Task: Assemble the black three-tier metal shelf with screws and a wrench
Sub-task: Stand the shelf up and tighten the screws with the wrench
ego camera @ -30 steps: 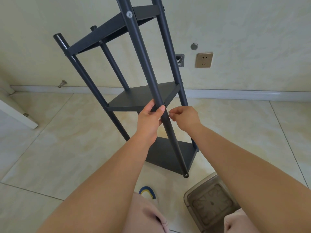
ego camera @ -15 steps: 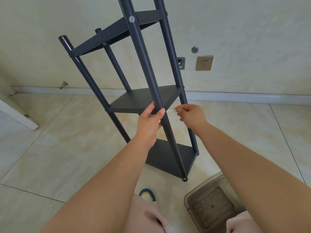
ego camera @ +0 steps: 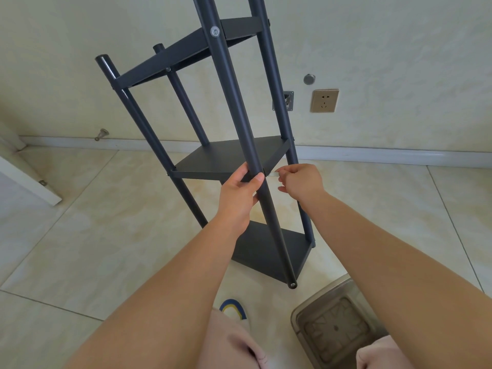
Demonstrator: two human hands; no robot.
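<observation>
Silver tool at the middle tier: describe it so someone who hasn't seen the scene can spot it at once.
Find the black shelf tilted in front of the wall. At its middle tier, the left hand grips the near post; right of that post, the right hand pinches the small silver tool. It is the only bright metal piece between the hands.

Bare forearms (ego camera: 165,288), pink shorts (ego camera: 234,342)

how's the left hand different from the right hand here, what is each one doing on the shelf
The left hand wraps round the shelf's front pole, thumb across it; the right hand touches no pole and pinches a small silvery tool.
The left hand is on the pole's left side, the right hand to its right, beside the middle tier.
Both work at the middle tier's front joint.
</observation>
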